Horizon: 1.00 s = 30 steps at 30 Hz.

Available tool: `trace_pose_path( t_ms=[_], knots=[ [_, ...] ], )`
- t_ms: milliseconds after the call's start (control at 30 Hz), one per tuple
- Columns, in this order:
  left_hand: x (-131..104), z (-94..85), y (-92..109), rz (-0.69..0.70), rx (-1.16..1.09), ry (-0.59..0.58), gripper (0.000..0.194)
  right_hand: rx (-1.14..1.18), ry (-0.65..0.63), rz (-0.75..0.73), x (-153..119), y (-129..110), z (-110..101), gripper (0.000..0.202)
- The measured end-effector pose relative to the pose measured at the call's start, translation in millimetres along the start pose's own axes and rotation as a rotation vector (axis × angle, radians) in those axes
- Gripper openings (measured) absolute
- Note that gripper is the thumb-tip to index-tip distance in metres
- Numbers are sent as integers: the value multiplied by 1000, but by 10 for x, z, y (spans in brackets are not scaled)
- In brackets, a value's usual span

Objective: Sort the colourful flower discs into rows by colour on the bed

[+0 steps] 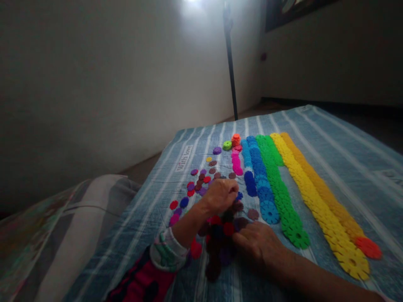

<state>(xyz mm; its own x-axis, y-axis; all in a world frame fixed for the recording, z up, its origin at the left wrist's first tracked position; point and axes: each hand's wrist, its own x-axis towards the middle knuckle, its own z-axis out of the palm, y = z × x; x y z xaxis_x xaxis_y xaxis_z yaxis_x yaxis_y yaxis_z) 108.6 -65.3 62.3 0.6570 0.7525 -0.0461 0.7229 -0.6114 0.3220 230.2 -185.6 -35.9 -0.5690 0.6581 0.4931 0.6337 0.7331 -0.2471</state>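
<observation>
Loose discs (pixel 228 229), mixed red, brown, purple and blue, lie scattered between and around the hands. Judged handling: light, stiff plastic, smooth enough to slide, unlikely to break; best pinched by the rim. Left hand (pixel 222 193): fingers curled inward near a small blue disc; cannot tell whether anything is gripped. Right hand (pixel 260 243): fingers bent low at the pile's edge; grip likewise undetermined. Beyond, overlapping flat discs with notched rims form a green row (pixel 280 188) and a yellow row (pixel 315 205). Beneath: striped blue cloth (pixel 340 155), apparently woven, lightly creased.
</observation>
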Motion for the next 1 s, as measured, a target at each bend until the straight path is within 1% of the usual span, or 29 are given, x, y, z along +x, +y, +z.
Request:
trace_pose_path(
  t_ms=[100,200,333,533,633,700,767,800,867,1000],
  knots=[
    [145,141,156,32,18,1,11,-5,-3,10,2,-5,1,12],
    [227,215,232,18,44,12,12,5,-1,26,3,-15,-1,9],
    [260,258,265,10,70,5,17,6,-24,28,5,-19,-15,9],
    [263,309,258,57,131,36,19,9,-29,30,13,-17,-20,12],
    [243,247,197,94,119,81,20,2,-34,28,14,-20,-23,12],
    [197,152,117,87,108,109,23,-12,-26,22,14,-23,-35,13],
    [113,36,7,52,116,93,24,-12,-28,25,15,-23,-50,14],
    [57,-19,-57,18,131,70,23,-8,-32,22,15,-21,-54,13],
    [-72,-111,-191,-57,180,-10,18,-5,-38,12,13,-13,-54,10],
    [-335,-210,-399,-82,204,-177,14,-11,-66,12,4,-11,-53,8]
  ],
)
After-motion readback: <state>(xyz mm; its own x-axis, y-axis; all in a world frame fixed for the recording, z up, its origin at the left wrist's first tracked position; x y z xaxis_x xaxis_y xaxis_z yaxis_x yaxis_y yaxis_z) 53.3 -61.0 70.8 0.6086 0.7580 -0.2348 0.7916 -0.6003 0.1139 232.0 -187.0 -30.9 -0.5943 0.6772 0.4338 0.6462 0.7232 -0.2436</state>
